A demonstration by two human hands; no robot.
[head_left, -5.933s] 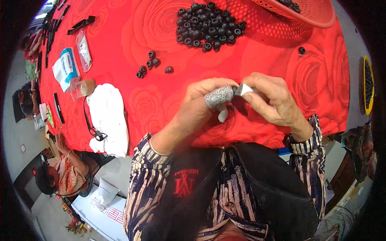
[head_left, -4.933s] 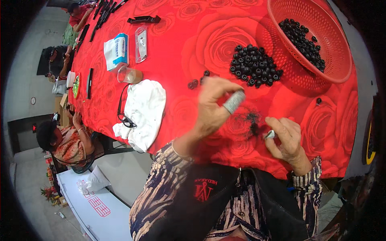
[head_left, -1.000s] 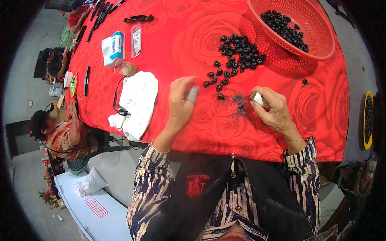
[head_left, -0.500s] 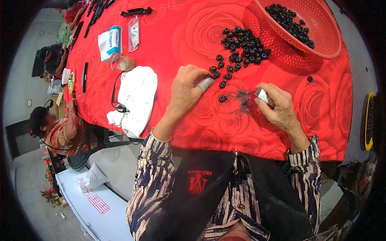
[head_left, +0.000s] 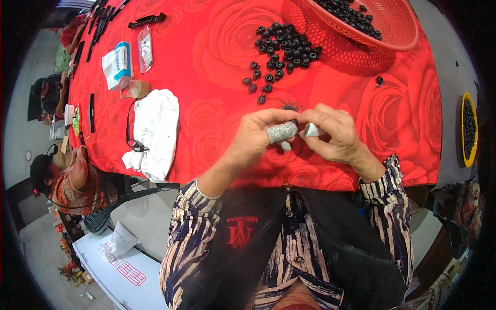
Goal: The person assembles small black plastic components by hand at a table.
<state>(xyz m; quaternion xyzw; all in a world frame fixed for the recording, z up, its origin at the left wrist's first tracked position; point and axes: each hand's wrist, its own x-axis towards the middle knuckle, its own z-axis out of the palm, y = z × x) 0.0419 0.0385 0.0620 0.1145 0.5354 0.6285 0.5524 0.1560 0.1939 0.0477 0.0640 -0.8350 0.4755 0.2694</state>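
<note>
My left hand [head_left: 251,138] is closed, pinching a small black round piece [head_left: 295,123] between thumb and forefinger. Grey speckled wrapping [head_left: 282,133] covers that forefinger. Right beside it, my right hand [head_left: 335,134] is also closed, with a pale, silvery-grey piece [head_left: 313,130] at its thumb and forefinger; whether it is a finger wrap or something held cannot be seen. The two sets of fingertips nearly meet. Dark powder [head_left: 291,107] lies on the red cloth just beyond them. Farther off is a pile of black bead-like pieces with holes [head_left: 289,44].
A red basket [head_left: 403,39] of the same pieces stands at the far right. Leftward lie a white cloth [head_left: 157,124], glasses [head_left: 135,146], a plastic cup [head_left: 135,89] and a tissue pack [head_left: 118,66]. A yellow-rimmed tray [head_left: 468,129] is at the right. A person [head_left: 77,181] sits at left.
My left hand has left the edge of the loose pieces with one black piece and come nearer me. Both hands have drawn together. The whole view has shifted and turned slightly.
</note>
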